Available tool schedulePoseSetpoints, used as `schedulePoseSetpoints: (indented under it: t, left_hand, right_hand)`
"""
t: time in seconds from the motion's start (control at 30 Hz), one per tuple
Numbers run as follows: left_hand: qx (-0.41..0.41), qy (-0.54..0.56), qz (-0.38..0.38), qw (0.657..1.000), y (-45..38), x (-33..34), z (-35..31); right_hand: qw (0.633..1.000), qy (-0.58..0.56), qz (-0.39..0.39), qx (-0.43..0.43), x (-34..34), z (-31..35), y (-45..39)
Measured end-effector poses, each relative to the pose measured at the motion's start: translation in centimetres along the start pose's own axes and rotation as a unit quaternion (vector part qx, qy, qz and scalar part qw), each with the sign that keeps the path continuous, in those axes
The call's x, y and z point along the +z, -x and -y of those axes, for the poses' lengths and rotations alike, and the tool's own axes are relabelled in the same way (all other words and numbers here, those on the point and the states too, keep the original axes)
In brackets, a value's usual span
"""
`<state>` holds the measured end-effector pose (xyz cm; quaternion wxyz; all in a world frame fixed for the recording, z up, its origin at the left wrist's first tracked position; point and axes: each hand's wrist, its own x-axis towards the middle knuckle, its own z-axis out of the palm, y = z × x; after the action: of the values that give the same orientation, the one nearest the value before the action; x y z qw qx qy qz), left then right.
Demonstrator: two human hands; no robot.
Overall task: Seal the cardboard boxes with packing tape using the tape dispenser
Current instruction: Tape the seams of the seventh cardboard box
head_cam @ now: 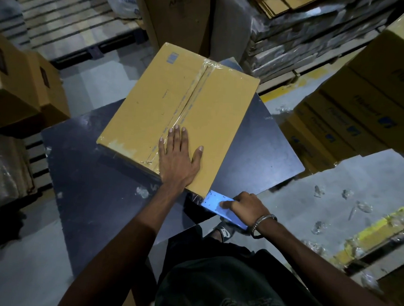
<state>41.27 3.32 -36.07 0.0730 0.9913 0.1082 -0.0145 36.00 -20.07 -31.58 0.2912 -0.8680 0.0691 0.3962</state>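
left hand (pixel 178 156) flat, fingers straight, pressing taped cardboard box (pixel 175 114) on dark table (pixel 78 169); right hand (pixel 246 205) grips blue tape dispenser (pixel 217 206) at box's near corner.

Dim feed here, the light falling from above. I see glare streaking the tape (pixel 195 91) along the cardboard box (pixel 175 109) and a washed-out blue glow on the tape dispenser (pixel 219 206). Edges bow and smear; the stacked boxes (pixel 374 103) at right look soft.
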Motion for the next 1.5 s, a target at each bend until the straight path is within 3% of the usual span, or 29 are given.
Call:
schedulePoseSetpoints:
  t: [0.23,0.37,0.53,0.63,0.73,0.83,1.07,1.13,1.23,1.5]
  left_hand:
    - [0.002,-0.003,0.004,1.0,0.0,0.0,-0.1]
    - [0.003,-0.007,0.012,1.0,0.0,-0.2,-0.1]
    - [0.002,-0.005,0.023,1.0,-0.1,-0.5,-0.1]
    - [0.004,-0.006,0.023,1.0,0.1,-0.4,0.0]
    - [0.003,-0.007,0.018,1.0,0.2,-0.2,0.4]
    - [-0.002,-0.006,0.014,1.0,0.0,-0.2,0.0]
    - [-0.005,-0.002,0.019,1.0,-0.1,-0.4,-0.3]
    - [-0.005,0.0,0.019,1.0,-0.2,-0.4,-0.2]
    - [-0.001,0.002,0.013,1.0,-0.2,-0.3,-0.1]
    - [0.004,0.015,-0.003,1.0,-0.1,0.1,-0.1]
  right_hand:
    - [0.987,-0.112,0.112,0.033,-0.6,-1.2,-2.0]
    - [0.977,-0.17,0.117,0.059,-1.3,-2.8,-2.4]
    - [0.993,-0.091,0.016,0.071,-2.2,-6.1,-3.5]
    - [0.998,0.005,-0.059,0.031,-2.8,-7.7,-4.3]
    - [0.98,0.149,-0.128,-0.022,-3.5,-8.0,-5.1]
    - [0.951,0.212,-0.197,-0.105,-5.4,-8.5,-7.0]
    - [0.897,0.33,-0.205,-0.213,-8.7,-9.9,-11.3]
    - [0.893,0.318,-0.216,-0.236,-8.7,-10.1,-12.2]
    - [0.902,0.298,-0.209,-0.23,-8.3,-9.7,-12.5]
    - [0.884,0.351,-0.235,-0.202,-6.6,-10.5,-13.5]
